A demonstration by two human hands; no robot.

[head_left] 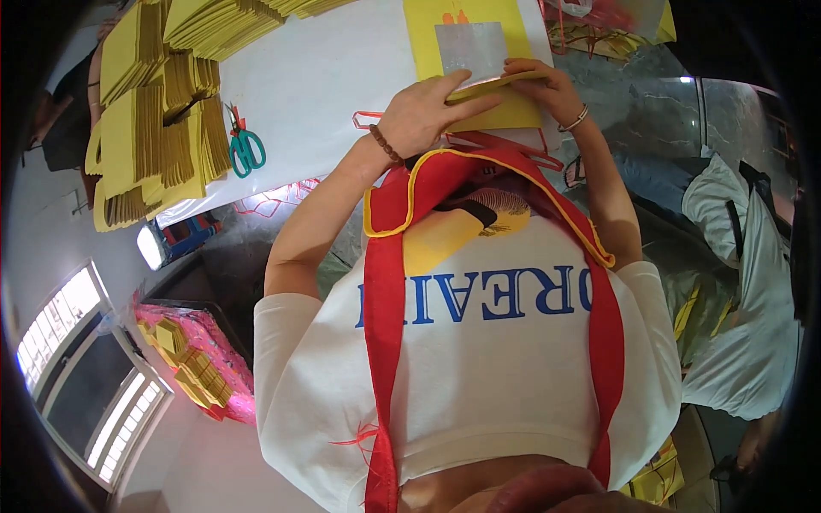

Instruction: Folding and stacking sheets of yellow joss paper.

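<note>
A yellow paper sheet (pixel 423 34) lies on the white table in front of me, with a silver square (pixel 472 50) and small orange marks on it. Its near part is bent up into a fold. My left hand (pixel 425 111) grips the fold's left end, with index finger and thumb on either side of the paper edge. At the right end, my right hand (pixel 552 90) pinches the same fold between fingers and thumb. The fingers partly hide the fold. Red cord or thin red strips (pixel 513 145) lie just below the sheet, against my red apron (pixel 385 291).
Stacks of folded yellow paper (pixel 137 141) fill the table's left side. Green-handled scissors (pixel 246 147) lie beside them on the white table top (pixel 308 94). More yellow bundles (pixel 192 363) sit on a pink surface at lower left. Other people are at the left and right edges.
</note>
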